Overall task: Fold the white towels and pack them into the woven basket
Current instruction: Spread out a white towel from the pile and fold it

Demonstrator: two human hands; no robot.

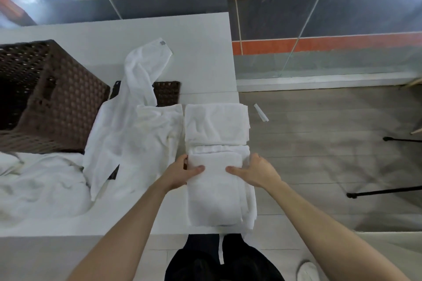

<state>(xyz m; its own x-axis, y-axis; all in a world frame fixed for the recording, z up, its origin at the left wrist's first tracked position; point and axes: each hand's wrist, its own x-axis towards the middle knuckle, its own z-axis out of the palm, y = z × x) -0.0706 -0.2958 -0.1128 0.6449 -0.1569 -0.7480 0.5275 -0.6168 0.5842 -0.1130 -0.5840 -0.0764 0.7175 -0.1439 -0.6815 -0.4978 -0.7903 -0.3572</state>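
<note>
**White table, one fold in hand**

Glass panels and grey flooring back the long white table [201, 52] where the person works. At its right edge, centre-right of the frame, lies the folded white terry towel [214, 201]. The left hand [182, 173] and right hand [255, 173] grip its upper fold from either side, thumbs on top, a little apart.

The cloth looks soft, light and limp. I judge it will sag unless held at both side edges or carried from beneath, and it is neither fragile nor slippery.

I count three heaps of towel: this folded one (single or stacked, I cannot tell), a loose white towel [132, 132] draped mid-frame, and a crumpled white towel [38, 187] at lower left. One dark brown woven basket [57, 102] lies tipped at upper left, and one flat brown woven panel [166, 93] peeks out beneath the loose towel.
</note>
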